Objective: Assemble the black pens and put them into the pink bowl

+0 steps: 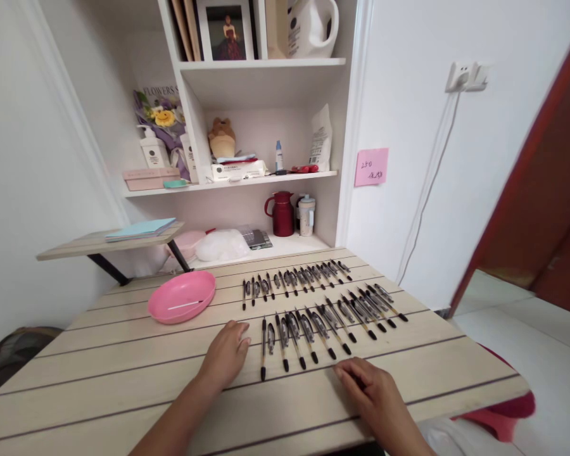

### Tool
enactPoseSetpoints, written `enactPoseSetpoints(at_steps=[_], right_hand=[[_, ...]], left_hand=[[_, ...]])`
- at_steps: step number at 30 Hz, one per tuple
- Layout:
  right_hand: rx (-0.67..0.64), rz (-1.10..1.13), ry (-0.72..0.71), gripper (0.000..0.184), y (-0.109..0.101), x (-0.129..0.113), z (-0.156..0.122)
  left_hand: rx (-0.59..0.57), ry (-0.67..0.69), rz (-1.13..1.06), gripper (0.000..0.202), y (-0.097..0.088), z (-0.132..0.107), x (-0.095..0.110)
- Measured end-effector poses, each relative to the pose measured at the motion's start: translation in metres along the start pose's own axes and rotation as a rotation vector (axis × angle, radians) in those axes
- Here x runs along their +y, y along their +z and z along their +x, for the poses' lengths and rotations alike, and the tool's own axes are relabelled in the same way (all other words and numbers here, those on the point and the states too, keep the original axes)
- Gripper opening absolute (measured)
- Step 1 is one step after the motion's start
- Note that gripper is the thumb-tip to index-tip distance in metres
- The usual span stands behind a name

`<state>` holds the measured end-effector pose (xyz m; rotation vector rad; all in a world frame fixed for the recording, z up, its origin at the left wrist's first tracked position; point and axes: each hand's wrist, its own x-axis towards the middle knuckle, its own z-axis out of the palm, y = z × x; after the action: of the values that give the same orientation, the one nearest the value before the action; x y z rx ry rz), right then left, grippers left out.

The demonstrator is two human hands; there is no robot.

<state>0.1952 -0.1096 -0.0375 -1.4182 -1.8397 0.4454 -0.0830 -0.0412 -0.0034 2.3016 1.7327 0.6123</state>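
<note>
Two rows of black-capped pens lie on the wooden table. In the front row, the leftmost pen (pixel 263 348) is upright to my view, and others slant to its right. Short dark, clear-looking pieces (pixel 306 328) lie between the pens. The back row of pens (pixel 294 280) is similar and tighter. My left hand (pixel 225 353) rests on the tabletop just left of the front row, fingers out and thumb apart, holding nothing. Below the row's middle, my right hand (pixel 373 389) lies with fingers curled and thumb against them; nothing shows in it.
A pink bowl (pixel 183 315) with a thin white stick stands at the left, beside a small raised shelf (pixel 76 246) bearing blue paper. Behind the table, wall shelves hold a red jug (pixel 282 215), a cup (pixel 306 216) and a plastic bag (pixel 222 246). The table's right edge borders a pink stool (pixel 496 421).
</note>
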Motion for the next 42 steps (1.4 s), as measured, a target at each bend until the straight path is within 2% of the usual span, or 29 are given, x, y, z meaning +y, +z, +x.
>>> enactPoseSetpoints(at_steps=[3,5,9,11,13,16,19,27,30,32,34,35,37,40,42], right_hand=[[0.005,0.007,0.023,0.030,-0.012,0.009,0.009],[0.050,-0.091,0.061,0.029,-0.030,0.024,0.020],[0.200,-0.476,0.338,0.029,-0.082,0.073,0.055],[0.215,-0.596,0.460,0.031,-0.105,0.099,0.074],[0.191,-0.651,0.523,0.033,-0.118,0.119,0.089],[0.103,-0.650,0.542,0.033,-0.122,0.132,0.105],[0.059,-0.634,0.564,0.031,-0.116,0.131,0.111],[0.051,-0.589,0.556,0.018,-0.112,0.138,0.102],[0.118,-0.574,0.536,0.020,-0.114,0.127,0.100],[0.185,-0.478,0.481,0.021,-0.109,0.103,0.098],[0.162,-0.220,0.363,0.022,-0.094,0.067,0.094],[0.111,-0.063,0.294,0.021,-0.083,0.047,0.090],[-0.010,0.194,0.184,0.018,-0.054,0.006,0.083],[-0.062,0.298,0.054,0.012,-0.016,-0.037,0.075],[-0.120,0.338,0.033,0.010,-0.009,-0.043,0.076]], left_hand=[[0.032,0.028,0.003,0.027,0.006,0.001,-0.007],[0.034,0.030,-0.018,0.025,0.008,0.003,-0.011],[0.042,0.014,-0.079,0.023,0.008,0.006,-0.013],[0.033,-0.006,-0.107,0.023,0.007,0.007,-0.012],[0.022,-0.032,-0.128,0.023,0.006,0.009,-0.010],[0.016,-0.058,-0.150,0.022,0.004,0.010,-0.009],[0.013,-0.066,-0.162,0.023,0.002,0.012,-0.008],[0.008,-0.101,-0.210,0.023,0.000,0.015,-0.009],[0.108,-0.124,-0.260,0.024,-0.005,0.015,-0.002],[0.161,-0.134,-0.380,0.025,-0.009,0.016,0.014],[0.078,-0.164,-0.619,0.029,-0.010,0.018,0.039],[-0.021,-0.209,-0.772,0.035,-0.009,0.019,0.054],[-0.145,-0.281,-1.085,0.047,-0.003,0.023,0.083],[-0.152,-0.309,-1.425,0.040,0.010,0.031,0.115],[-0.086,-0.322,-1.570,0.028,0.015,0.034,0.121]])
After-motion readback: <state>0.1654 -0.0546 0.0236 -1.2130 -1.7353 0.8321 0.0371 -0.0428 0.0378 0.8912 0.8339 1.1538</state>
